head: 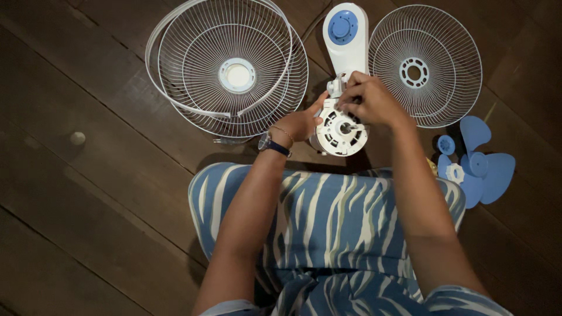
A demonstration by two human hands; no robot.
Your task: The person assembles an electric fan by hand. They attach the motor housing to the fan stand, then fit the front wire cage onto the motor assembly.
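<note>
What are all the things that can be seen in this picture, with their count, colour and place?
fan motor: one, white, centre, between both hands
fan base: one, white with blue dial, top centre
front grille: one, white, top left, loose ring on it
rear grille: one, white, top right
fan blade: one, blue, right
floor: dark wood
left hand: holds motor's side, wears a watch
right hand: fingers on motor's top

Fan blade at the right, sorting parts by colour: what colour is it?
Light blue; the fan blade shows best in the head view.
</note>
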